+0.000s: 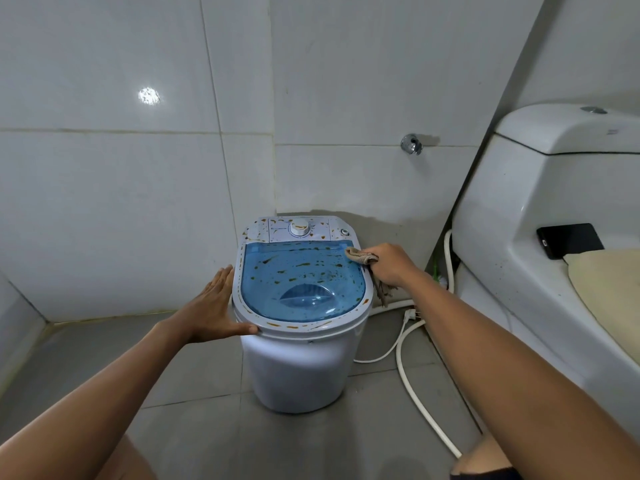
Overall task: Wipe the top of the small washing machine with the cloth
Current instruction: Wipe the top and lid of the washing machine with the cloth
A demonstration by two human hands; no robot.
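Tiled floor (194, 424) | one washing machine (298, 368) | one cloth (362, 256) | right hand (393, 265) grips

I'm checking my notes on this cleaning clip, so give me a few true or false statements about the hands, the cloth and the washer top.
1. The right hand grips the crumpled beige cloth at the right rear edge of the translucent blue lid. True.
2. The left hand holds a second cloth. False: it lies flat and bare against the left side of the small white washing machine.
3. The lid is spotless. False: brown smears speckle it and the white rim.
4. A black phone lies on the white ceramic toilet. True.
5. The white round dial sits behind the lid. True.
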